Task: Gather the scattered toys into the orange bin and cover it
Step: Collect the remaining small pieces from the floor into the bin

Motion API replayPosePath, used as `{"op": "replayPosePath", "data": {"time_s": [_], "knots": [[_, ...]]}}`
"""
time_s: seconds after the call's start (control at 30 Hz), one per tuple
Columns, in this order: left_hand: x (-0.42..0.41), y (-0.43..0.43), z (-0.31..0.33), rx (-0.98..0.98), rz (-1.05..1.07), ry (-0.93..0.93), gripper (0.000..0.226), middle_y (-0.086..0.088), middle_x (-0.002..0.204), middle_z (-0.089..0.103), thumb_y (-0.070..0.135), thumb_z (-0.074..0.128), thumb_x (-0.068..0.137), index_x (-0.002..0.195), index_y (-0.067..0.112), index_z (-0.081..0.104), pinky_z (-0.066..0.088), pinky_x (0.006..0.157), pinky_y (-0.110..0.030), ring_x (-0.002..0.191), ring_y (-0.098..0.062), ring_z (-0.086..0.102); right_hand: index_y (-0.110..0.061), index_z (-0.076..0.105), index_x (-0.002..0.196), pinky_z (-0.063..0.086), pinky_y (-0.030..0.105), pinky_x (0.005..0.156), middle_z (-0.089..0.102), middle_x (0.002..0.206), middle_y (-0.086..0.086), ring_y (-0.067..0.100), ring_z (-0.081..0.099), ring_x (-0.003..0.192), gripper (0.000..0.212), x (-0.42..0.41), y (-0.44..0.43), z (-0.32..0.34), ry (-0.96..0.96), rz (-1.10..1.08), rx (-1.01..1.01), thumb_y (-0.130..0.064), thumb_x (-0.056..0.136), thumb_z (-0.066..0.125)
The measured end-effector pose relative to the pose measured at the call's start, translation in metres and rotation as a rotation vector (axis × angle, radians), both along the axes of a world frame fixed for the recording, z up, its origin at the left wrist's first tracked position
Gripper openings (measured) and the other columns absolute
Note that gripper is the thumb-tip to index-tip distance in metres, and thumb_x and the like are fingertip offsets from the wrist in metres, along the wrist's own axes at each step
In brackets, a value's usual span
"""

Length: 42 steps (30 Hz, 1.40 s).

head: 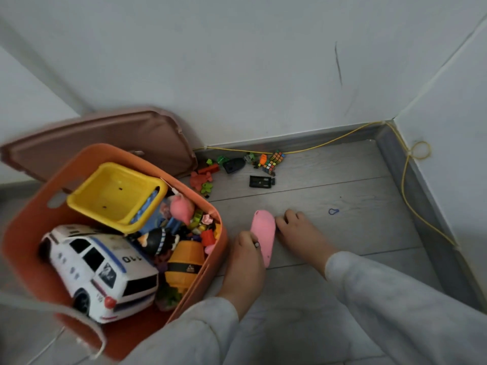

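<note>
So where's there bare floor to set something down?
Bare floor lies between the black toy and the pink toy, and from the right hand to the yellow cord, save a blue loop. Crowded: by the wall near the lid, and the orange bin.

Left hand (247, 259) and right hand (297, 233) gripping pink toy (263, 233) on floor (342, 180), one at each long edge. Orange bin (26, 233) sitting at toy's 9 o'clock, holding police car (97, 267) and yellow tub (116, 193). Lid (105, 138) leaning on wall at bin's 12 o'clock. Blocks (203, 179) and puzzle cube (272, 162) lying at toy's 12 o'clock. Blue loop (333, 211) lying at right hand's 2 o'clock.
</note>
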<state>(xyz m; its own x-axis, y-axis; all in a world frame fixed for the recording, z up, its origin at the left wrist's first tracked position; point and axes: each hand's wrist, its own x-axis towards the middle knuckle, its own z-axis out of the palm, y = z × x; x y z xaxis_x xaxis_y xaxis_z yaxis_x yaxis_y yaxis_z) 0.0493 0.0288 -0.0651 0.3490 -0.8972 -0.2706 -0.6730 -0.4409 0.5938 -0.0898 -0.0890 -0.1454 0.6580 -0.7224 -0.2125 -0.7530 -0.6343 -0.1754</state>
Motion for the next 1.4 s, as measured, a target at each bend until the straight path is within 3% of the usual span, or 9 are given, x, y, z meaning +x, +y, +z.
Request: {"op": "replayPosePath", "data": {"time_s": [0.07,0.33,0.53,0.73,0.83,1.0,1.17,1.27,1.4], "knots": [[0.002,0.004,0.009,-0.007,-0.022,-0.007,0.014,0.000,0.095,0.049,0.008,0.043,0.094,0.101,0.020,0.041,0.028,0.071,-0.022,0.085,-0.017,0.050,-0.004,0.063,0.096,0.052,0.044,0.065,0.056,0.090,0.022,0.041,0.058,0.070,0.021,0.005,-0.002,0.011,0.003,0.023,0.092,-0.017,0.080,0.067],[-0.007,0.008,0.067,-0.075,-0.007,0.162,0.014,0.011,0.082,0.041,0.010,0.046,0.097,0.097,0.021,0.038,0.032,0.064,-0.017,0.069,-0.004,0.042,-0.007,0.066,0.100,0.049,0.040,0.074,0.051,0.100,0.014,0.038,0.061,0.083,0.027,-0.005,-0.018,0.071,-0.096,-0.083,0.180,-0.026,0.082,0.072],[0.015,-0.007,0.123,-0.242,-0.088,0.183,0.008,0.000,0.096,0.052,0.017,0.043,0.100,0.101,0.023,0.037,0.034,0.062,-0.012,0.083,-0.017,0.050,-0.012,0.068,0.103,0.041,0.029,0.078,0.046,0.094,-0.001,0.027,0.059,0.094,0.028,-0.006,-0.046,0.155,-0.232,-0.205,0.072,-0.024,0.079,0.075],[0.080,-0.011,0.163,-0.370,-0.020,0.144,0.017,0.001,0.076,0.053,0.013,0.049,0.094,0.089,0.026,0.039,0.036,0.057,-0.026,0.069,-0.017,0.052,-0.017,0.067,0.101,0.045,0.030,0.079,0.047,0.094,-0.002,0.020,0.057,0.087,0.025,0.026,-0.033,0.237,-0.324,-0.213,0.025,-0.021,0.077,0.070],[0.121,-0.004,0.172,-0.312,-0.026,0.151,0.019,-0.003,0.070,0.055,0.014,0.049,0.091,0.087,0.029,0.038,0.039,0.056,-0.041,0.064,-0.020,0.054,-0.019,0.067,0.105,0.041,0.026,0.077,0.047,0.098,-0.003,0.019,0.056,0.086,0.026,0.052,-0.019,0.263,-0.310,-0.155,0.054,-0.024,0.080,0.068],[0.186,0.012,0.181,-0.105,-0.194,0.129,0.019,0.001,0.065,0.051,0.014,0.049,0.090,0.082,0.027,0.037,0.030,0.051,-0.030,0.058,-0.015,0.047,-0.022,0.064,0.100,0.046,0.029,0.083,0.047,0.098,-0.004,0.016,0.057,0.084,0.020,0.104,0.013,0.289,-0.328,-0.059,0.142,-0.025,0.080,0.064],[0.227,0.023,0.191,0.196,-0.478,0.116,0.014,0.004,0.083,0.061,0.024,0.053,0.081,0.093,0.032,0.050,0.051,0.067,-0.037,0.074,-0.016,0.060,-0.025,0.060,0.106,0.047,0.034,0.085,0.043,0.102,-0.004,0.017,0.055,0.089,0.019,0.152,0.053,0.292,-0.274,-0.015,0.238,-0.026,0.087,0.061],[0.242,0.022,0.200,0.224,-0.566,0.111,0.034,0.007,0.115,0.055,0.028,0.057,0.080,0.114,0.030,0.057,0.046,0.085,-0.030,0.103,-0.013,0.054,-0.021,0.059,0.112,0.048,0.041,0.088,0.047,0.108,0.003,0.025,0.054,0.096,0.025,0.173,0.076,0.286,-0.239,-0.021,0.312,-0.024,0.087,0.059],[0.263,0.014,0.208,0.189,-0.559,0.134,0.035,0.007,0.127,0.051,0.019,0.053,0.087,0.118,0.035,0.056,0.042,0.087,-0.027,0.116,-0.015,0.052,-0.020,0.059,0.121,0.043,0.037,0.103,0.049,0.126,0.003,0.021,0.050,0.117,0.033,0.194,0.098,0.292,-0.253,-0.098,0.355,-0.015,0.088,0.055]]}}
